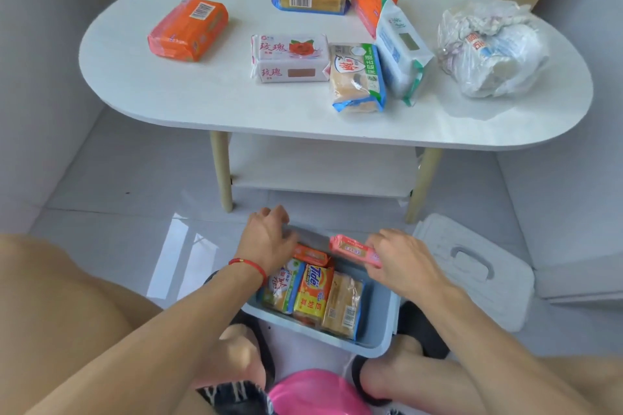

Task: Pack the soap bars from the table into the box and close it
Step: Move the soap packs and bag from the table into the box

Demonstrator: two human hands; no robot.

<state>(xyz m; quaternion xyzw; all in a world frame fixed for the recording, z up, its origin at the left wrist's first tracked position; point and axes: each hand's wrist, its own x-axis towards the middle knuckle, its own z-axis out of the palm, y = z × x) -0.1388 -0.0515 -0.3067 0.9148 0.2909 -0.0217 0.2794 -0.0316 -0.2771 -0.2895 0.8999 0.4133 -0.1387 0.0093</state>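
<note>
Pink soap bar (355,250) held over the far right part of the blue box (377,330), above the packs already inside; its long axis runs left-right, slightly down toward the right. Right hand (403,258) closed on its right end, fingers wrapped over the top. Left hand (269,239) at the box's far left corner, fingers curled over the rim, on or beside an orange pack (312,254) inside; whether it grips that pack, cannot tell. Box sits on the floor between the person's feet, three packs side by side at its near end. Judgement: free space lies at the far end, directly below the pink bar, so a short lowering by the right hand should seat it. Lid (472,266) lies on the floor right of the box. Counter (202,94) beyond carries more packs, including the orange soap pack (188,29) at left, well apart from both hands.
</note>
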